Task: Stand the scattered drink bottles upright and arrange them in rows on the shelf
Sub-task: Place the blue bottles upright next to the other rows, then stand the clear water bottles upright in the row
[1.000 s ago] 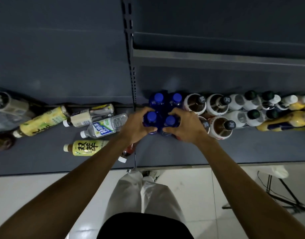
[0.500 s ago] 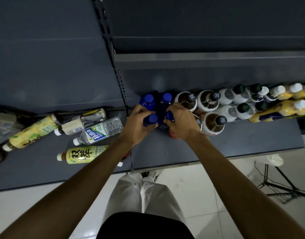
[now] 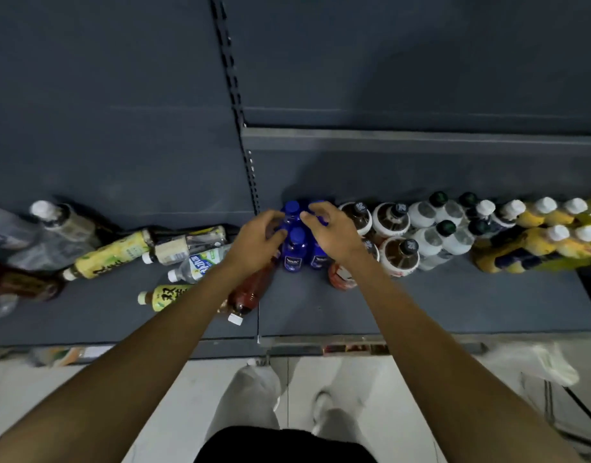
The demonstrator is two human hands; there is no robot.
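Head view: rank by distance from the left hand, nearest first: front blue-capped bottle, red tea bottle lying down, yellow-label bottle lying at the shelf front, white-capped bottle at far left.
1. Front blue-capped bottle: touching the left hand, just right of it.
2. Red tea bottle: under the wrist.
3. Yellow-label bottle: lower left, near the shelf front.
4. White-capped bottle: far left, at the back.

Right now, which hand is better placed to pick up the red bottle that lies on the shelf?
Left, probably. The red bottle lies just under the left hand and its wrist. The right hand is beyond the blue bottles and would need to cross over.
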